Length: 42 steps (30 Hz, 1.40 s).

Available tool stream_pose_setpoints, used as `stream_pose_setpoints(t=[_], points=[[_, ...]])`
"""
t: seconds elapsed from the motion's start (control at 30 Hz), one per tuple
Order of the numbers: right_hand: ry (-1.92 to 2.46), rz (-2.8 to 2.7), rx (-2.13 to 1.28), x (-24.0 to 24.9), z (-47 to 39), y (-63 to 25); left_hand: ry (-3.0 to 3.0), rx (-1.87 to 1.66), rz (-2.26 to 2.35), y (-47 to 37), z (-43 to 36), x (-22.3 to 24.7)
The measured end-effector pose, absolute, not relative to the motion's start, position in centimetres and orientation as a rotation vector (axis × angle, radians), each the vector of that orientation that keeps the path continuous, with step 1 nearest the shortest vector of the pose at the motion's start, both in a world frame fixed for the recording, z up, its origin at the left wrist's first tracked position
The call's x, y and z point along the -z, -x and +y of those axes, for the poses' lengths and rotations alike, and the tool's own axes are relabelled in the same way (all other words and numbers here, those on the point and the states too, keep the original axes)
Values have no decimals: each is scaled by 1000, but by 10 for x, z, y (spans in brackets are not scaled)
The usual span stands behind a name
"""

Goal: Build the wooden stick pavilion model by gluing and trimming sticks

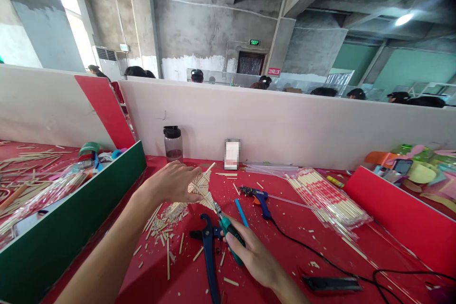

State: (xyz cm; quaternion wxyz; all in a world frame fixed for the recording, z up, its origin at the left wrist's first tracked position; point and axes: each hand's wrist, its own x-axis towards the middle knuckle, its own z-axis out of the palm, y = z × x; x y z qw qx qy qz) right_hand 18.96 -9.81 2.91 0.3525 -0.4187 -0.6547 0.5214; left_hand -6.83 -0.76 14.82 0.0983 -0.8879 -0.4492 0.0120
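Observation:
My left hand (174,183) reaches over a small lattice of pale wooden sticks (204,185), its fingers and thumb on either side of the near-left part; the fingertips' contact is partly hidden. My right hand (245,244) is closed around a teal-and-black handled tool (230,230), whose slim metal tip points at the lattice's lower right edge. Just left of that hand lies a blue pipe-cutter-like tool (208,247). A blue hot glue gun (258,197) rests to the right of the lattice, and a short blue stick (241,212) lies between them.
Cut stick pieces (167,228) litter the red table. Bagged sticks (326,194) lie at right, near a red divider (406,221). A black cord (313,249) crosses the right side. A green divider (81,221) bounds the left; a bottle (173,145) stands by the white partition (285,128).

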Motion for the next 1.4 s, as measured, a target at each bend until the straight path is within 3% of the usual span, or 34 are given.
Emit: stream_pose_setpoints(t=[0.43, 1.4], points=[[1187, -1519, -1464, -28, -99, -191, 2612, -21, -1310, 67, -5, -146], [1240, -1633, -1112, -10, -108, -163, 2672, 32, -1344, 74, -6, -150]])
